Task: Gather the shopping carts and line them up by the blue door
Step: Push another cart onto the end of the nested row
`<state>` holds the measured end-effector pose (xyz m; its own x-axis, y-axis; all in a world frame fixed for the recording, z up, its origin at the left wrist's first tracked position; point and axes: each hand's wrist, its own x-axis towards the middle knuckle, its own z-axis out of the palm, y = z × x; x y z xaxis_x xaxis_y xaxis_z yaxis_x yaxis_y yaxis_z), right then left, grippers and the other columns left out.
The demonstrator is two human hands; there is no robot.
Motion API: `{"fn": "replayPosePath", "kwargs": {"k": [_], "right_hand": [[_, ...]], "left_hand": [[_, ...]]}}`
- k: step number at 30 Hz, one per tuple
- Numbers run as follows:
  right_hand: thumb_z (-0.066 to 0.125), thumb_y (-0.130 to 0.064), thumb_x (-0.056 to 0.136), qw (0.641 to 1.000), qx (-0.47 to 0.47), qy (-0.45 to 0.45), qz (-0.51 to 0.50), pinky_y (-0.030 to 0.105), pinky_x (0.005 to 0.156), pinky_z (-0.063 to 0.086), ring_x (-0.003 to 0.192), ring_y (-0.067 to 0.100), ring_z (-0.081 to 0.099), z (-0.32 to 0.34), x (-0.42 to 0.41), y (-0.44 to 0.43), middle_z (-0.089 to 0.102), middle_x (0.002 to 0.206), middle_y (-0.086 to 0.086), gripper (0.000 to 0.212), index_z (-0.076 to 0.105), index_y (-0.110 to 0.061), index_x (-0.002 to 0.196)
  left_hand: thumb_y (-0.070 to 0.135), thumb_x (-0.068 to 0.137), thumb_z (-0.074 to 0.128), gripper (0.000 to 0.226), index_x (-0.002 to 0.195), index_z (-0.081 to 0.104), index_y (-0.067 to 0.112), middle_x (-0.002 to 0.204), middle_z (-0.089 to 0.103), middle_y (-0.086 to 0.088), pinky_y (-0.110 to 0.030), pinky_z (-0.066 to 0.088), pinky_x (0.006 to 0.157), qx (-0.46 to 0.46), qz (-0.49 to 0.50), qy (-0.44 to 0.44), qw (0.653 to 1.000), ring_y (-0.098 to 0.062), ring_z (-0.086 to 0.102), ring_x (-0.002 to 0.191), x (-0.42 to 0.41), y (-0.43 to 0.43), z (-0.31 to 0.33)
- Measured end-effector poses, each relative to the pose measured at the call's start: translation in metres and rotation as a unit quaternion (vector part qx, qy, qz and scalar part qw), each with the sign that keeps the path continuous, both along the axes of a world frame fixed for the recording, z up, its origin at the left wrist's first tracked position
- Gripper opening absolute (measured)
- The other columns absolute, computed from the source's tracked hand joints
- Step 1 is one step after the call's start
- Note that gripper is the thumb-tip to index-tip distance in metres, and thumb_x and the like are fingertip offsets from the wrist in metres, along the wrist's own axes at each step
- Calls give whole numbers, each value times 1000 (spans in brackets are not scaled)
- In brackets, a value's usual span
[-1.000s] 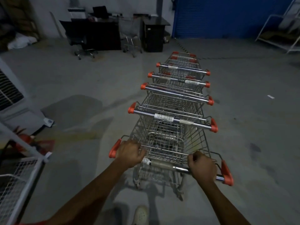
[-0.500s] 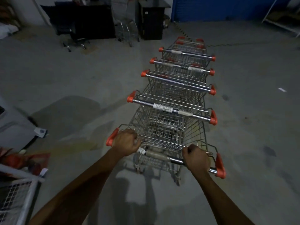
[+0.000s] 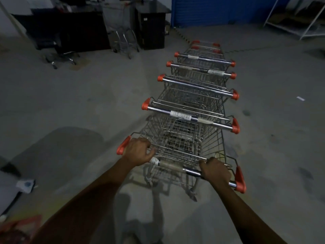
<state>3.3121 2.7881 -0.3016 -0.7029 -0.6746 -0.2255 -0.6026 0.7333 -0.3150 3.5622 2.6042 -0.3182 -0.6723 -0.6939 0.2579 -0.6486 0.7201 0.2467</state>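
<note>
Fingers (image 3: 149,152) of two hands (image 3: 216,172) grip one handle (image 3: 175,166), six carts (image 3: 193,95) nested.

We see silver wire shopping carts (image 3: 190,118) with orange handle caps, nested upright in one straight row. Its far end points toward the blue door (image 3: 219,11), short of it.

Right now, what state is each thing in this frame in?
Left hand, gripping the rear cart's handle.
Right hand, gripping the same handle.
Cart row, nested in one line.
Blue door, shut.
Lone cart, standing apart from the row.
</note>
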Motion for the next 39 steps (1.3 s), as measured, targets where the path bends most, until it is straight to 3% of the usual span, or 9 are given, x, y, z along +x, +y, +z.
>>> {"fn": "replayPosePath", "kwargs": {"k": [4,11,14,17,21,23,27,35,39], "right_hand": [[49,-46,91,999,-19,17,-30,28,62,41,65,20,52,12,33,-84,55,69,0,33,58,-18,78],[47,-49,92,998,-29,44,-32,27,57,38,59,18,51,17,57,-220,51,60,-3,40,60,-16,73],[38,-52,92,999,-10,50,8,26,53,44,57,13,54,9,51,-279,55,64,-3,44,57,-18,70],[23,-57,85,998,35,37,46,25,47,30,57,7,49,3,44,-342,52,68,-6,49,53,-22,69],[46,-46,94,998,43,-40,-26,31,63,40,73,24,56,13,46,-427,56,76,1,34,59,-19,79],[48,-46,94,996,46,-58,-48,34,73,48,84,30,61,12,51,-467,58,83,5,34,64,-16,90],[44,-43,96,993,45,-98,-45,34,76,49,92,31,65,13,59,-554,59,84,5,36,66,-14,95],[43,-47,96,995,2,-8,-98,28,67,50,74,22,63,19,79,-718,66,81,4,41,64,-15,82],[44,-48,94,988,-21,16,-151,25,51,37,57,13,54,20,84,-801,57,65,-4,39,59,-18,74]], "left_hand": [[50,83,46,43,65,62,14,69,65,-4,-34,48,63,0,-23,12,1000,-25,61,64,13,-92,3],[48,81,46,43,64,63,12,68,65,-7,-36,49,64,1,-52,14,999,-30,62,61,18,-247,4],[52,83,43,48,64,64,13,68,66,-6,-34,49,65,1,-67,15,998,-26,61,61,14,-314,3],[54,85,40,49,64,64,16,68,66,-2,-32,47,65,3,-74,7,997,-21,60,61,8,-382,3],[43,86,51,37,64,65,17,68,67,-2,-28,48,65,19,-88,25,996,-19,61,60,4,-471,3],[36,84,59,26,66,66,17,69,69,-2,-28,51,63,21,-102,37,994,-21,64,61,1,-517,3],[48,80,47,36,64,62,18,67,66,-1,-25,41,60,9,-94,20,995,-20,61,59,-4,-614,2],[51,80,41,41,63,57,19,63,60,2,-26,31,60,41,-117,-1,992,-16,53,58,-21,-799,-9],[43,82,46,38,60,59,15,62,61,0,-25,29,62,43,-136,15,990,-18,55,55,-34,-887,-8]]}}
